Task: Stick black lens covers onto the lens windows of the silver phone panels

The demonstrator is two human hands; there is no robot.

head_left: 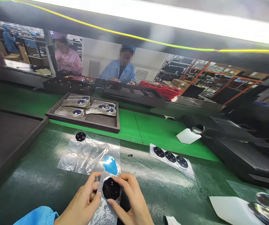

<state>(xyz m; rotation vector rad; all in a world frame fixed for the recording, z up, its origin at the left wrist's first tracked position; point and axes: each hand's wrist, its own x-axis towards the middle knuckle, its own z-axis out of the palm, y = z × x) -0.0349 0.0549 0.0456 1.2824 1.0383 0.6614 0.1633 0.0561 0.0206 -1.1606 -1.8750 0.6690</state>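
My left hand (84, 200) grips the left edge of a silvery phone-shaped panel (104, 212) with a black round camera cover (111, 188) near its top. Thumb and index finger of my right hand (131, 198) press on the cover's right side. Just beyond them lies a clear plastic sheet (89, 156) with one black disc (80, 136) at its upper left and a blue round film (110, 164) at its lower right. To the right, a white strip (189, 171) bears three black discs.
A dark tray (83, 121) holds several silvery panels on the green belt (129, 125). Another black tray (7, 134) is at left. White bottles (187, 136) with metal tops stand at right. People in blue (117, 70) and pink (72, 61) sit beyond.
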